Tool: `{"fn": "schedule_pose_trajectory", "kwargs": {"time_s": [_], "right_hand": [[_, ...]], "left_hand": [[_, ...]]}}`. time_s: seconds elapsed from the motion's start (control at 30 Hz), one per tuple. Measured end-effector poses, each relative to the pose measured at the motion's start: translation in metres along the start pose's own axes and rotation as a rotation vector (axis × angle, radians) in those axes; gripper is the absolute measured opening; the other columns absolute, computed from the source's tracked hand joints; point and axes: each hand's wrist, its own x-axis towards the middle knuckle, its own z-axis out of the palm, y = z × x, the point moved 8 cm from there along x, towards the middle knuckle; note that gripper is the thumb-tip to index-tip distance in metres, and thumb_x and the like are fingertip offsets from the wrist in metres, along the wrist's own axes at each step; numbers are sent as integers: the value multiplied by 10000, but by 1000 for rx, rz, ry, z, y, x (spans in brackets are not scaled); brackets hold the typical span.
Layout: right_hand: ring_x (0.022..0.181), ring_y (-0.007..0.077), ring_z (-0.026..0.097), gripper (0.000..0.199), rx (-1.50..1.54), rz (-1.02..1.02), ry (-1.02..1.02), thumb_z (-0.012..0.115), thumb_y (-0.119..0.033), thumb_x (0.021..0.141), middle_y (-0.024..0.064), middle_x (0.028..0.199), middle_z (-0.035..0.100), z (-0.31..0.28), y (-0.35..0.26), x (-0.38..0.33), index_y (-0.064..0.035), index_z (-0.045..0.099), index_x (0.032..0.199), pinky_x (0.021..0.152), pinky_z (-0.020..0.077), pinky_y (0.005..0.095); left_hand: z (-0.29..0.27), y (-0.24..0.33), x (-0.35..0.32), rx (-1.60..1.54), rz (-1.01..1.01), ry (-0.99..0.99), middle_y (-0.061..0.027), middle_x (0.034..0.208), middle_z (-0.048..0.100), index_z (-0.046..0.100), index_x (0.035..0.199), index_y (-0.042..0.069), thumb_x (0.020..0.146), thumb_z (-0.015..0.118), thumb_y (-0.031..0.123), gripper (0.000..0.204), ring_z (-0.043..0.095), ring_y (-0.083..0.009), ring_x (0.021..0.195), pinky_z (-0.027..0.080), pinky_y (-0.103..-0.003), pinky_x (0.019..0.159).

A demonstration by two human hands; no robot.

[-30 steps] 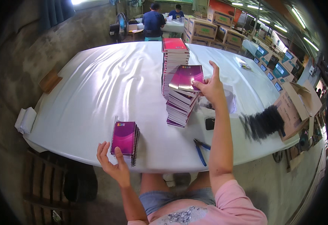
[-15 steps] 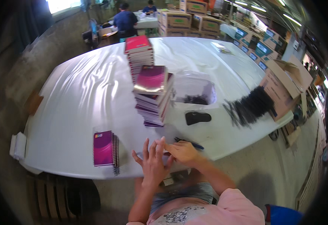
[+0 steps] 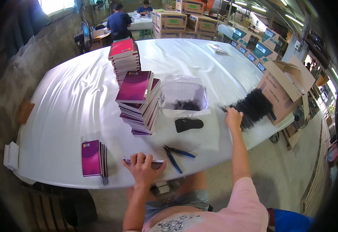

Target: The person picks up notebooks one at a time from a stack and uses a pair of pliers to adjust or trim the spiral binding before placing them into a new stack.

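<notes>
My left hand [image 3: 142,170] grips a small notebook [image 3: 157,164] at the table's near edge, fingers curled over its top; most of the cover is hidden under the hand. Off to the right, my right hand [image 3: 234,118] reaches to the near-left end of a pile of black spiral binding coils [image 3: 254,108], its fingers closed on a coil there. Blue-handled cutting pliers [image 3: 173,154] lie splayed beside the notebook. Left of my left hand, several purple notebooks [image 3: 91,158] lie together with coils sticking out at their spines.
A tall stack of purple notebooks [image 3: 135,88] stands mid-table, with red ones [image 3: 122,48] behind. Nearby are a lined tray [image 3: 182,85] holding black bits and a black flat pad [image 3: 189,124]. An open carton [image 3: 279,91] sits at the right edge. Two people work at another table.
My right hand has left my left hand and swung right to the coil pile. The pliers now lie uncovered with handles apart. My left hand has settled over the notebook; the view has shifted slightly.
</notes>
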Motion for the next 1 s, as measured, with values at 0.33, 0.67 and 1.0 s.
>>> {"fn": "schedule_pose_trajectory", "kwargs": {"time_s": [0.33,0.67,1.0], "right_hand": [[944,339,550,434,473,-282,199,466,-8,880,180,1030,553,-109,-65,-53,-86,494,1306,809,445,383],[784,145,573,161,1232,-405,-565,686,-68,824,61,898,604,-54,-227,-217,-65,704,983,693,460,262],[752,137,547,174,1193,-534,-745,655,-61,853,56,862,563,-56,-235,-220,-63,676,1026,654,444,247]], "left_hand": [[-12,2,-4,-73,23,63,19,794,522,545,648,157,552,796,416,374,492,-219,863,269,-521,858],[-13,-8,-6,-87,25,24,-10,798,512,558,694,134,551,786,447,413,496,-225,873,271,-522,847],[-10,-10,-7,-94,5,-51,-11,827,525,580,746,125,534,789,452,442,513,-222,899,281,-551,845]]}}
